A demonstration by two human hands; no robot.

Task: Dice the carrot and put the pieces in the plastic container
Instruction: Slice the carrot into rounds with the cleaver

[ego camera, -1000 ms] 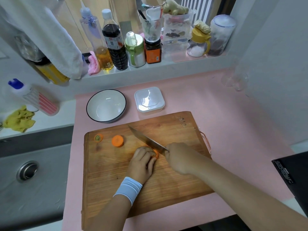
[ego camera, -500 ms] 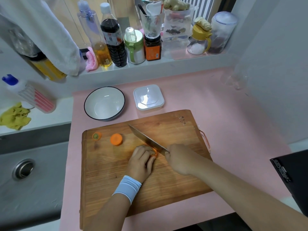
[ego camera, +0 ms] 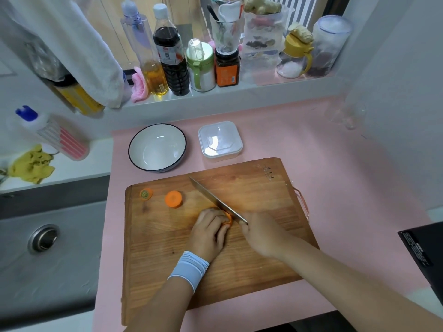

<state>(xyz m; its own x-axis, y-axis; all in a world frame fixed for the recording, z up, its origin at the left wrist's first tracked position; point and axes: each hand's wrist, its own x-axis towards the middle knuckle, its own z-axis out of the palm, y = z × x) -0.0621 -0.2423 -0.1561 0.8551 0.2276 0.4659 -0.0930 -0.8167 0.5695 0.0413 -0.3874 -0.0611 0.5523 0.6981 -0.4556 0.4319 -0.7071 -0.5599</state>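
Head camera: the left hand point(ego camera: 209, 232) curls over a carrot piece point(ego camera: 227, 218), pinning it to the wooden cutting board point(ego camera: 263, 259) so it cannot roll, while the right hand point(ego camera: 261, 233) grips a kitchen knife point(ego camera: 215, 201), blade set against the piece. The plastic container point(ego camera: 220, 140) waits beyond both hands, past the board's edge.

The counter point(ego camera: 311, 144) was lit softly and evenly, with only faint shadows cast. White glare was reflected off the plastic container point(ego camera: 220, 141) and bowl point(ego camera: 157, 147). Edges were bowed by wide-angle distortion; the knife point(ego camera: 217, 201) was slightly blurred.
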